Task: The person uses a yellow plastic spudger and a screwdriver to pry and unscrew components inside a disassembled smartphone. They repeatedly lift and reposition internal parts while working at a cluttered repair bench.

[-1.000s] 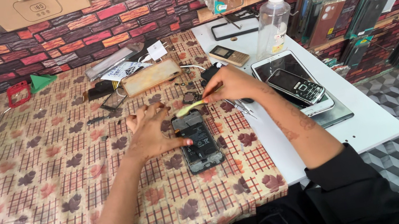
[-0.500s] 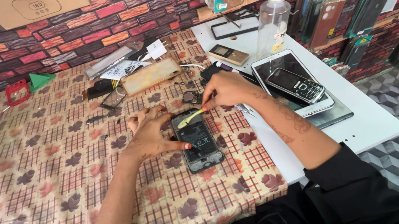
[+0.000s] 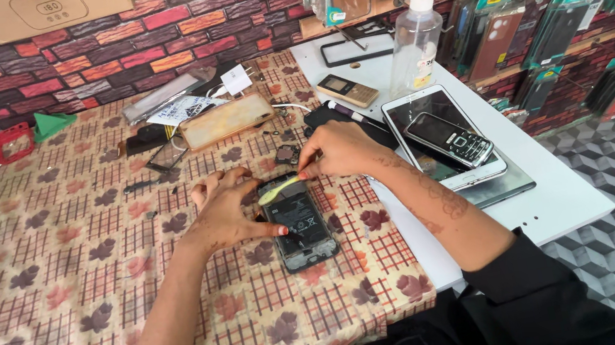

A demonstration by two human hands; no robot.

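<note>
**A:** What are the hands doing right now?

**B:** The right hand (image 3: 341,150) pinches a thin yellow-green plastic pry tool (image 3: 280,191) between its fingertips, the flat tip laid at the top edge of the opened black smartphone with its back cover off (image 3: 299,224). The left hand (image 3: 226,210) rests beside the phone's left edge, fingers bent and pressing down, holding nothing. The phone lies flat on the table (image 3: 71,265), directly in front of the person.

**A:** How would you do this step well?

**B:** I'd keep the tool shallow, nearly level with the phone, and work it along the seam rather than levering hard. The dark slab inside looks like a battery, so bending or piercing it seems the main risk. The left hand should pin the frame so it cannot slide on the slick cloth.

**A:** Textures?

**B:** The tool looks soft and bendable, the phone body rigid and matte. The tablecloth is glossy, checked in beige and red with brown leaf prints. Small dark parts lie loose just beyond the phone.

**A:** And further out?

**B:** A white flat tablet (image 3: 444,132) with a black keypad phone (image 3: 453,138) lying on it, a clear plastic spray bottle (image 3: 416,40), and a translucent amber phone case (image 3: 226,119) near the brick-patterned wall (image 3: 53,66).
</note>
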